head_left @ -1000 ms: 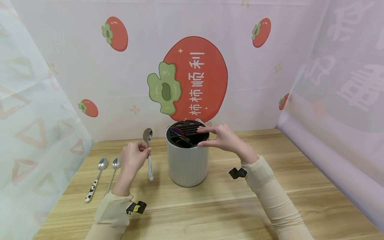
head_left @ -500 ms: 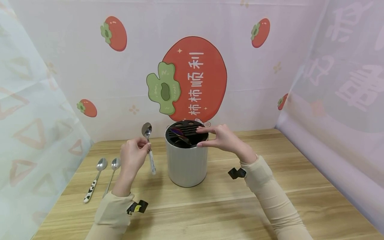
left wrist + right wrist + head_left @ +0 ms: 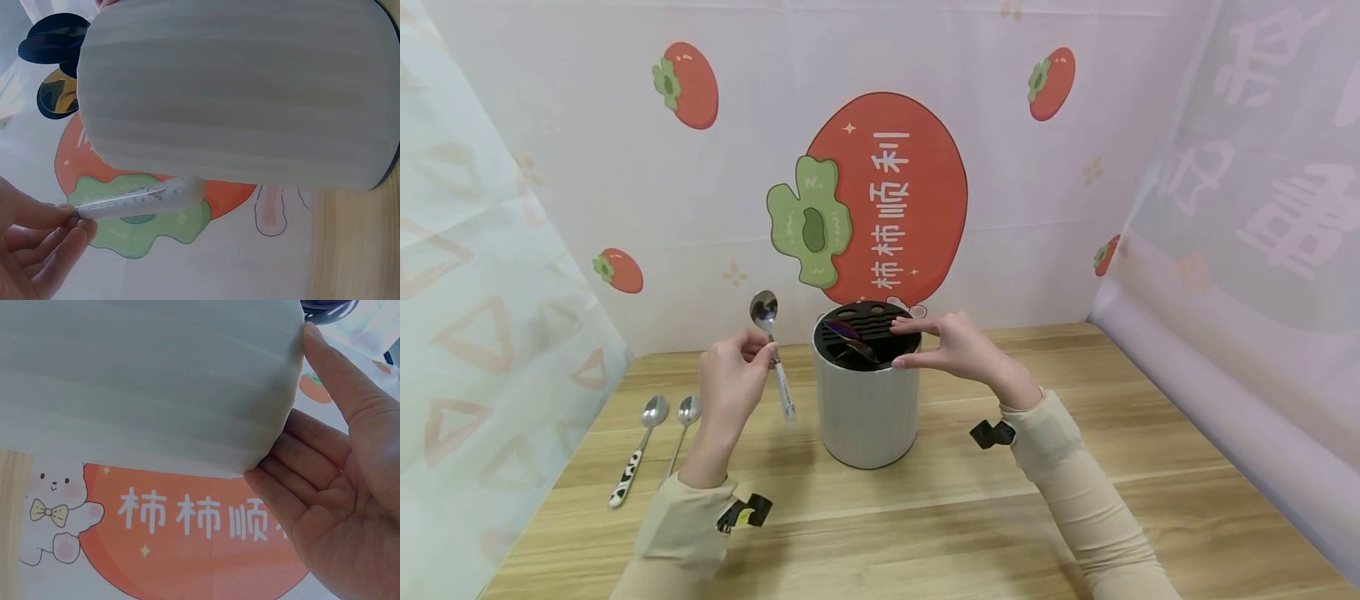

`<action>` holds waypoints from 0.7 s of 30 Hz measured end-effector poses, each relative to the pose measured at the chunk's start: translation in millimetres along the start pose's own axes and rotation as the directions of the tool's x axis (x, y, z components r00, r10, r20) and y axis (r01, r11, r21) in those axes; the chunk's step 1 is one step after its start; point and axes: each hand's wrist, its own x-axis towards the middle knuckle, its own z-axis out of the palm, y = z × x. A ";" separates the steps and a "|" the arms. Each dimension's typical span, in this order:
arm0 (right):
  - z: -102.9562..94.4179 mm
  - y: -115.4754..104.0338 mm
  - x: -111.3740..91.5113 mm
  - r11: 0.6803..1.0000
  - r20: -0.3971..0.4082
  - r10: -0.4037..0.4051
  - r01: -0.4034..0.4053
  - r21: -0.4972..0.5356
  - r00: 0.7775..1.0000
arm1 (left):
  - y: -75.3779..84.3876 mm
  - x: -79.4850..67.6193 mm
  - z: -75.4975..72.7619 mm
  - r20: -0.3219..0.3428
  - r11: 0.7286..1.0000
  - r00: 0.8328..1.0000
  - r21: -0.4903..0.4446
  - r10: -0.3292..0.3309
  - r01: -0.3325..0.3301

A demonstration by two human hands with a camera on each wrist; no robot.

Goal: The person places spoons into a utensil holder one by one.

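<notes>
My left hand pinches a metal spoon between thumb and fingers, at the neck. Its bowl points up, and the white printed handle slants down, apart from the holder. Right of it stands a pale grey, round utensil holder with a black slotted top. Dark, shiny utensils stick out of an opening in that top. At the holder's right rim rests my right hand, thumb and fingers spread and fairly straight. Behind the holder's wall, some right fingertips are hidden in the right wrist view.
Left of my left forearm lie two more spoons on the wooden table: one with a black-and-white patterned handle, and a slim metal spoon partly hidden by the arm. A printed cloth rises behind the table.
My left hand has raised the spoon slightly, and its handle end has swung rightward toward the holder. The right hand stays in place at the rim.
</notes>
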 end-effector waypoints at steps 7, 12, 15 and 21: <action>-0.7 -0.2 -0.1 1.000 0.002 0.000 0.000 -0.003 1.000 | 8.0 2.9 -4.0 -0.023 0.999 1.000 -0.050 0.013 -0.014; -0.8 0.5 -0.9 1.000 -0.001 0.007 -0.007 -0.002 1.000 | 14.3 6.8 -6.6 -0.055 0.997 0.997 -0.060 0.051 -0.054; -0.2 0.9 -0.8 1.000 -0.002 0.004 -0.004 -0.004 1.000 | 18.3 8.8 -8.0 -0.074 0.994 0.995 -0.077 0.072 -0.078; 0.4 0.7 0.4 1.000 -0.001 -0.001 0.001 -0.004 1.000 | 26.7 12.2 -10.0 -0.098 0.991 0.991 -0.088 0.096 -0.105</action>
